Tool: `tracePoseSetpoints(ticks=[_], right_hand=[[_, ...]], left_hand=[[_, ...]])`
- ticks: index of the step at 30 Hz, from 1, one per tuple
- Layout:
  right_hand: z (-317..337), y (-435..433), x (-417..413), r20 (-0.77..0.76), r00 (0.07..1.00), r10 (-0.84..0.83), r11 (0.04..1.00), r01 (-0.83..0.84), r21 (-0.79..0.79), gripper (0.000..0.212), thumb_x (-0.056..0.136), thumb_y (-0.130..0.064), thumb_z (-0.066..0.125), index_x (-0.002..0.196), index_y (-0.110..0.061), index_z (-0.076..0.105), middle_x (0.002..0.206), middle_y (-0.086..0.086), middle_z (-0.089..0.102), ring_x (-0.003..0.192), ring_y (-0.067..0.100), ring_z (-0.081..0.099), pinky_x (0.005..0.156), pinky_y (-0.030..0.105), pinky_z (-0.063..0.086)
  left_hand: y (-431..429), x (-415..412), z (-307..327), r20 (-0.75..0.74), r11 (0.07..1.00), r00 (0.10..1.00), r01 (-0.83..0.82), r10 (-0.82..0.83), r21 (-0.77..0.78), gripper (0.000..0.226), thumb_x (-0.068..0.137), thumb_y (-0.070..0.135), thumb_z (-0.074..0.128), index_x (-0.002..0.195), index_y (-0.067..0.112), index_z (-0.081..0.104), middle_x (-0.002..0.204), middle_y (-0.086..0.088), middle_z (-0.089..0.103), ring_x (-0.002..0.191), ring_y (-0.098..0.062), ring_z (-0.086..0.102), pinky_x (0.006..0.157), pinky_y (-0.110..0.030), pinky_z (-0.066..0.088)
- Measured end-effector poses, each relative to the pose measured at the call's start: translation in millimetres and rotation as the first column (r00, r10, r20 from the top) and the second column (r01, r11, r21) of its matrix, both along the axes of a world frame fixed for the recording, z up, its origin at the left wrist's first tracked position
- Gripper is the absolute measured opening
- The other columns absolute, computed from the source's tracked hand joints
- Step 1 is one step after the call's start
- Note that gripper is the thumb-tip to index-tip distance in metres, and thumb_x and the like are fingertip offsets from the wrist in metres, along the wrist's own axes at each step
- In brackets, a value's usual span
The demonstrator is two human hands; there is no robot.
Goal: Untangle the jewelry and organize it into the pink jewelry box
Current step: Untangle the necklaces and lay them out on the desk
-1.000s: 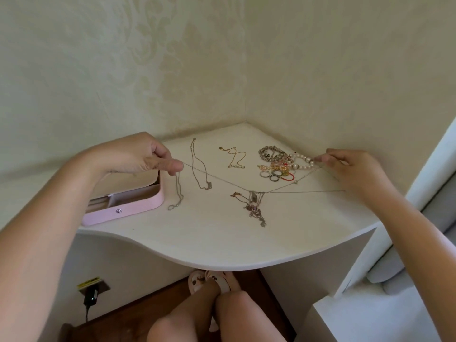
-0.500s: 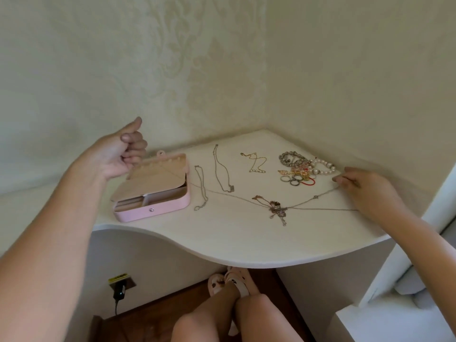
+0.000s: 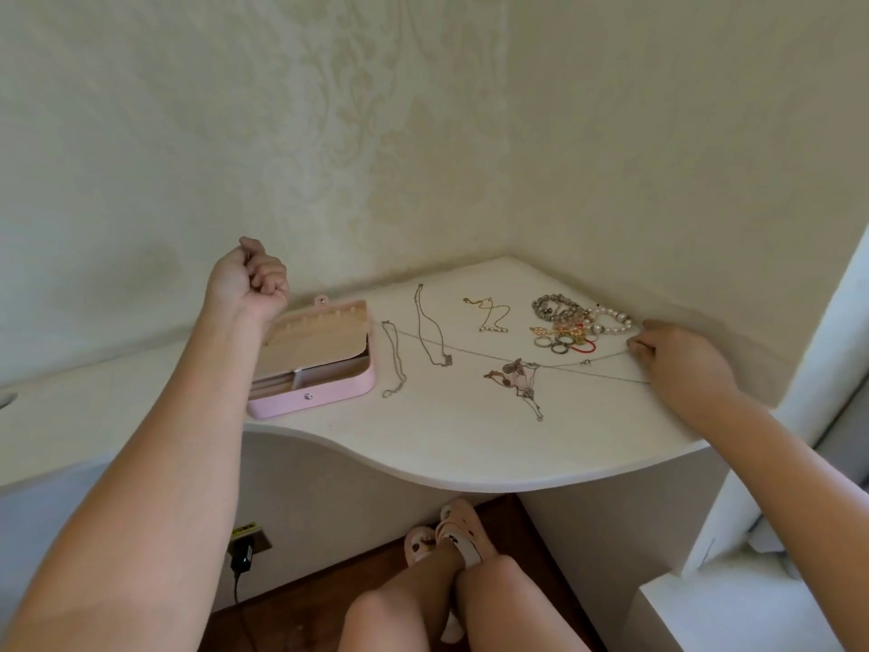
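Note:
The pink jewelry box lies open at the left of the white corner table. My left hand is raised above its lid with the fingers curled. A thin chain runs taut from behind the lid to my right hand, which pinches its other end on the table. A dancer-shaped pendant hangs on that chain. A silver chain, a second necklace and a gold bracelet lie apart. Beads, rings and a pearl bracelet sit heaped by the corner.
Two papered walls meet behind the table. The curved front edge hangs over my knees and slippers. A plug sits in a floor socket at the left. White furniture stands at the lower right.
My left hand has risen from table height beside the box to above its lid, pulling the thin chain leftwards. The pendant slid along with it. My right hand stays at the chain's right end.

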State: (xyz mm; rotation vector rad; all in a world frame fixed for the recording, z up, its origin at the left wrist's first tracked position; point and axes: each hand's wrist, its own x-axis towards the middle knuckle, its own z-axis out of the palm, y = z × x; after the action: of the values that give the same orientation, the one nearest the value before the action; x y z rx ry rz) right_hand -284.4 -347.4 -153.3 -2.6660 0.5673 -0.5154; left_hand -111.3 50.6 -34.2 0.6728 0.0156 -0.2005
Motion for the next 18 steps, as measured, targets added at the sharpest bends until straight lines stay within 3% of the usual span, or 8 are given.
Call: tracePoseSetpoints(ticks=[2, 3, 5, 7, 10, 13, 15, 18], right_hand=[[-1.4, 1.9, 2.3, -0.026, 0.999, -0.031, 0.999, 0.031, -0.013, 0.025, 0.097, -0.015, 0.044, 0.099, -0.005, 0.066, 0.131, 0.012, 0.056, 0.108, 0.035, 0.056, 0.087, 0.038, 0.048], [-2.0, 3.2, 3.5, -0.049, 0.998, -0.049, 0.999, 0.048, -0.018, 0.025, 0.097, -0.016, 0.043, 0.102, -0.008, 0.066, 0.136, 0.009, 0.052, 0.112, 0.034, 0.054, 0.087, 0.036, 0.047], [-2.7, 5.4, 5.2, -0.076, 0.993, -0.087, 0.996, 0.085, -0.028, 0.026, 0.098, -0.021, 0.042, 0.111, -0.012, 0.064, 0.136, 0.007, 0.052, 0.115, 0.032, 0.053, 0.082, 0.033, 0.043], [-4.0, 6.4, 5.7, -0.063, 0.991, -0.116, 0.993, 0.114, -0.035, 0.027, 0.098, -0.023, 0.043, 0.112, -0.013, 0.062, 0.132, 0.009, 0.055, 0.112, 0.033, 0.055, 0.076, 0.033, 0.041], [-3.8, 9.1, -0.9, -0.005, 0.995, -0.095, 0.993, 0.094, -0.071, 0.03, 0.099, -0.025, 0.04, 0.115, -0.014, 0.063, 0.143, 0.006, 0.045, 0.116, 0.035, 0.052, 0.082, 0.037, 0.044], [-2.2, 18.7, -8.5, 0.16, 0.986, 0.044, 0.994, -0.027, -0.107, 0.03, 0.1, -0.023, 0.041, 0.11, -0.011, 0.066, 0.138, 0.005, 0.052, 0.11, 0.035, 0.057, 0.078, 0.036, 0.046], [-1.7, 28.7, -11.0, 0.231, 0.961, 0.153, 0.983, -0.125, -0.131, 0.027, 0.098, -0.022, 0.045, 0.107, -0.012, 0.069, 0.127, 0.002, 0.061, 0.107, 0.03, 0.06, 0.073, 0.033, 0.045], [-3.7, 42.3, -3.9, 0.236, 0.925, 0.299, 0.953, -0.276, -0.127, 0.026, 0.097, -0.023, 0.047, 0.108, -0.015, 0.069, 0.125, -0.004, 0.062, 0.112, 0.021, 0.058, 0.084, 0.031, 0.046]], left_hand=[[-10.2, -8.5, 3.3, 0.066, 0.952, 0.998, -0.013, -0.007, 0.305, 0.041, 0.094, 0.024, 0.043, 0.058, 0.019, 0.061, 0.035, 0.01, 0.023, 0.026, -0.006, 0.021, 0.027, -0.019, 0.013], [-19.9, -15.8, 3.1, 0.105, 0.881, 0.993, -0.006, -0.049, 0.472, 0.035, 0.097, 0.027, 0.042, 0.07, 0.018, 0.063, 0.036, 0.011, 0.023, 0.027, -0.005, 0.021, 0.027, -0.017, 0.012], [-45.0, -32.7, -0.1, 0.178, 0.669, 0.967, -0.01, -0.183, 0.744, 0.024, 0.097, 0.026, 0.046, 0.088, 0.015, 0.065, 0.043, 0.012, 0.025, 0.032, -0.003, 0.021, 0.031, -0.014, 0.01], [-72.3, -50.9, -7.8, 0.233, 0.407, 0.908, -0.077, -0.349, 0.91, 0.017, 0.092, 0.023, 0.055, 0.092, 0.014, 0.07, 0.053, 0.009, 0.035, 0.041, -0.004, 0.026, 0.038, -0.015, 0.013], [-110.2, -77.5, -32.2, 0.241, 0.07, 0.795, -0.245, -0.556, 0.967, 0.015, 0.081, 0.024, 0.072, 0.095, 0.019, 0.073, 0.077, 0.007, 0.064, 0.063, -0.004, 0.049, 0.047, -0.008, 0.031], [-132.2, -96.9, -63.5, 0.149, -0.171, 0.714, -0.355, -0.684, 0.919, 0.03, 0.072, 0.035, 0.078, 0.099, 0.023, 0.072, 0.066, 0.014, 0.049, 0.058, 0.0, 0.045, 0.047, -0.009, 0.031], [-136.3, -102.1, -78.4, 0.135, -0.245, 0.707, -0.408, -0.694, 0.879, 0.035, 0.073, 0.04, 0.076, 0.104, 0.024, 0.071, 0.069, 0.015, 0.043, 0.06, 0.001, 0.042, 0.049, -0.015, 0.03], [-133.9, -102.1, -88.0, 0.243, -0.209, 0.701, -0.492, -0.671, 0.845, 0.024, 0.08, 0.035, 0.07, 0.098, 0.02, 0.073, 0.065, 0.018, 0.044, 0.059, 0.003, 0.042, 0.048, -0.011, 0.027]])
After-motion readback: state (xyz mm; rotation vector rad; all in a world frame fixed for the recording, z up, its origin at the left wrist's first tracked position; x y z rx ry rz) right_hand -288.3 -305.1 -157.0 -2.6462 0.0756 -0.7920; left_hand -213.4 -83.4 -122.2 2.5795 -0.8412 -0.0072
